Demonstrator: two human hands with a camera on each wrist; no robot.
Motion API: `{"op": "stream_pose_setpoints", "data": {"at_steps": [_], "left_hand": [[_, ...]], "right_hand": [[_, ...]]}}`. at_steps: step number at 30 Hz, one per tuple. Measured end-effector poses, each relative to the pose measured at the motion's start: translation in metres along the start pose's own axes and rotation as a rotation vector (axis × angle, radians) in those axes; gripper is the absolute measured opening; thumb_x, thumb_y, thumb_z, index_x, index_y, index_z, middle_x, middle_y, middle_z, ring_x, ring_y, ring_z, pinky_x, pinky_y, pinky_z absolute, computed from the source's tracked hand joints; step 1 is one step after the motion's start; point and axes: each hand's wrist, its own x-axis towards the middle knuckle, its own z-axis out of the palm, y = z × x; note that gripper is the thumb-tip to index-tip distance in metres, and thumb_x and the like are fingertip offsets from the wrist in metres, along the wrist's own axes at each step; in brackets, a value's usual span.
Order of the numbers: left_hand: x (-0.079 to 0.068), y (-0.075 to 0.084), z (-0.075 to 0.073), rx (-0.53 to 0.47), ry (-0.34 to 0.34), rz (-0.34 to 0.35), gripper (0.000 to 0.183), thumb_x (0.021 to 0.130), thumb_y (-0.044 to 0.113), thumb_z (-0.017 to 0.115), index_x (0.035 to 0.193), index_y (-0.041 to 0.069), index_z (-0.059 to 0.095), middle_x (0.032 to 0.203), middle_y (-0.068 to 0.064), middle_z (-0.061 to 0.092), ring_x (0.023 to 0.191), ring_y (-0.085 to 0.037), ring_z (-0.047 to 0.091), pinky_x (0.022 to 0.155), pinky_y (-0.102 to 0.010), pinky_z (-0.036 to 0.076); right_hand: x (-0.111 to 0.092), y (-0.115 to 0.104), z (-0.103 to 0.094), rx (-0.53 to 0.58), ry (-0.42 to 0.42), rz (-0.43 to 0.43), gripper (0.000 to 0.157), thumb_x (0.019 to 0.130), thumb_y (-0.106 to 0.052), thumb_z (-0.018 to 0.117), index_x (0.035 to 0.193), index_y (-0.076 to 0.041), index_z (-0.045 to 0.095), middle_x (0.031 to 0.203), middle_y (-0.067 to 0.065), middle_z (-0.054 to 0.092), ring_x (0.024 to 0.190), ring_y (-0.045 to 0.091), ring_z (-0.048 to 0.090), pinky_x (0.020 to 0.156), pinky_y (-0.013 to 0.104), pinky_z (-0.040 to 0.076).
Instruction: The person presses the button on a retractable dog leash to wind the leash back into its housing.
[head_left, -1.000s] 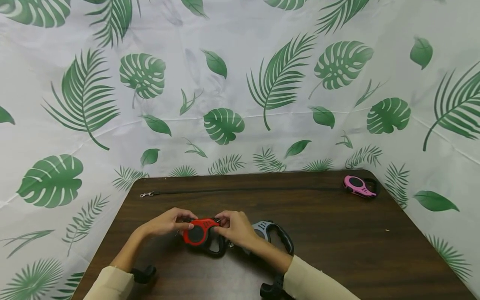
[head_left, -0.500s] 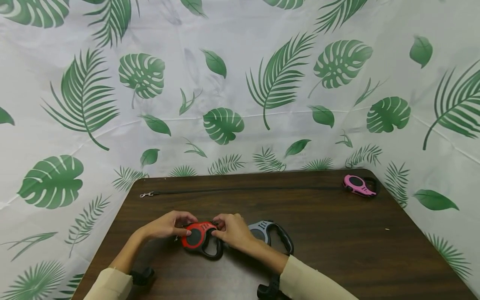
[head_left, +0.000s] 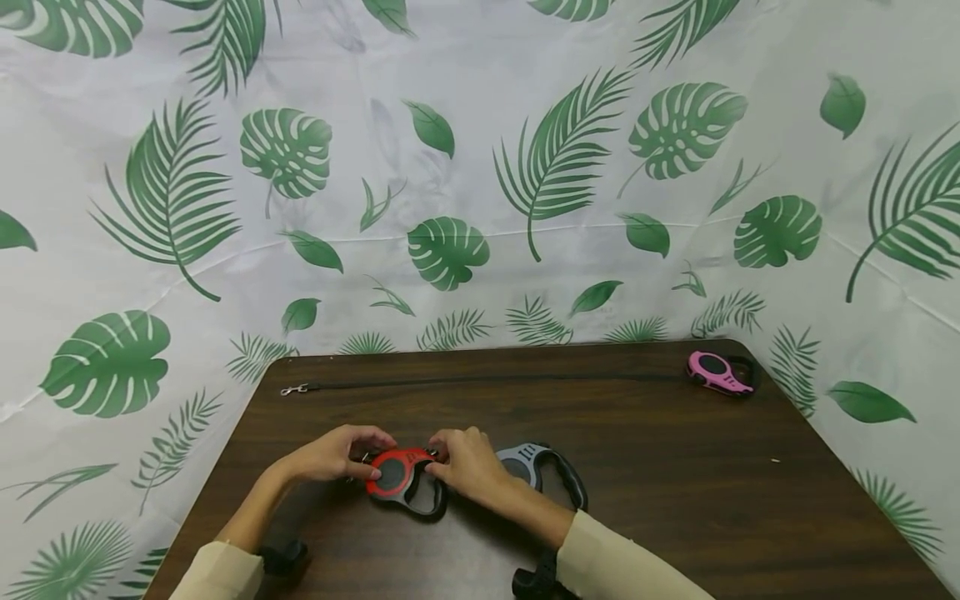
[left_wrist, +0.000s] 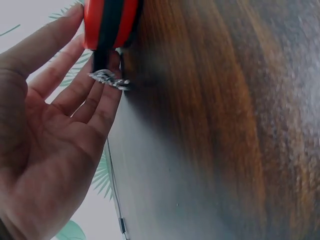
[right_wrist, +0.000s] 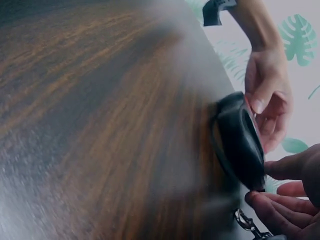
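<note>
A red retractable dog leash (head_left: 407, 457) with a dark round centre and black loop handle lies between both hands near the front middle of the table. My left hand (head_left: 333, 454) pinches its left end, thumb on the near face and fingers behind. In the left wrist view, a metal clip (left_wrist: 107, 78) hangs from the short black strap below the casing. My right hand (head_left: 474, 465) pinches the upper handle corner between thumb and fingertips. The right wrist view shows the black handle (right_wrist: 239, 135) edge-on. A grey retractable leash (head_left: 531, 455) lies partly hidden behind the right forearm.
At the table's (head_left: 675, 467) back right corner rests a pink retractable leash (head_left: 716, 372). Its black cord (head_left: 480, 380) stretches along the back edge to a metal clip (head_left: 294, 389) on the left. Another metal clip (right_wrist: 244, 220) shows below the right fingertips.
Both hands have brought the red leash slightly toward the person, and its face has tilted. The right hand has shifted a little left and down. The grey and pink leashes have stayed put.
</note>
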Motion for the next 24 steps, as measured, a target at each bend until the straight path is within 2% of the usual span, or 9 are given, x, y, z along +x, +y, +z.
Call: {"op": "stream_pose_setpoints", "data": {"at_steps": [3,6,10,14,17,24], "left_hand": [[-0.001,0.0,-0.001,0.008,0.002,0.016,0.047,0.097,0.01,0.077,0.137,-0.008,0.06,0.132,-0.021,0.069,0.124,-0.038,0.065,0.107,-0.051,0.052],[-0.002,-0.003,-0.002,0.021,0.017,0.036,0.046,0.098,0.011,0.077,0.136,-0.009,0.06,0.13,-0.022,0.069,0.123,-0.041,0.065,0.107,-0.055,0.051],[-0.005,-0.006,-0.005,0.04,0.054,0.03,0.046,0.098,0.012,0.077,0.135,-0.009,0.061,0.129,-0.024,0.069,0.121,-0.042,0.065,0.105,-0.054,0.053],[-0.008,-0.009,-0.009,0.083,0.11,0.025,0.044,0.099,0.013,0.077,0.134,-0.009,0.062,0.126,-0.024,0.07,0.117,-0.039,0.068,0.1,-0.045,0.057],[-0.009,-0.012,-0.012,0.116,0.166,0.021,0.042,0.099,0.014,0.077,0.132,-0.007,0.064,0.124,-0.022,0.071,0.114,-0.037,0.07,0.096,-0.039,0.059],[-0.014,-0.017,-0.023,0.224,0.376,0.03,0.045,0.098,0.015,0.078,0.134,-0.007,0.064,0.127,-0.022,0.072,0.117,-0.041,0.069,0.101,-0.06,0.052]], "right_hand": [[0.001,0.001,-0.004,0.003,-0.001,-0.031,0.03,0.087,-0.019,0.089,0.111,-0.004,0.078,0.081,-0.001,0.079,0.071,0.005,0.072,0.068,0.021,0.056],[0.001,0.004,-0.01,0.052,-0.018,-0.064,0.031,0.087,-0.018,0.089,0.112,-0.003,0.078,0.085,0.001,0.08,0.072,0.004,0.072,0.068,0.019,0.056],[0.001,0.011,-0.023,0.131,-0.062,-0.097,0.035,0.089,-0.017,0.089,0.117,0.0,0.076,0.093,0.007,0.08,0.078,0.01,0.075,0.069,0.019,0.057],[0.001,0.021,-0.041,0.167,-0.091,-0.12,0.038,0.091,-0.016,0.087,0.122,0.002,0.074,0.104,0.013,0.079,0.088,0.021,0.077,0.075,0.024,0.06],[0.001,0.031,-0.056,0.157,-0.089,-0.139,0.039,0.092,-0.017,0.086,0.123,0.002,0.073,0.11,0.016,0.078,0.092,0.023,0.077,0.079,0.03,0.062],[-0.004,0.062,-0.092,0.042,-0.05,-0.183,0.043,0.094,-0.026,0.084,0.128,-0.004,0.073,0.118,0.011,0.077,0.102,0.023,0.076,0.088,0.038,0.062]]}}
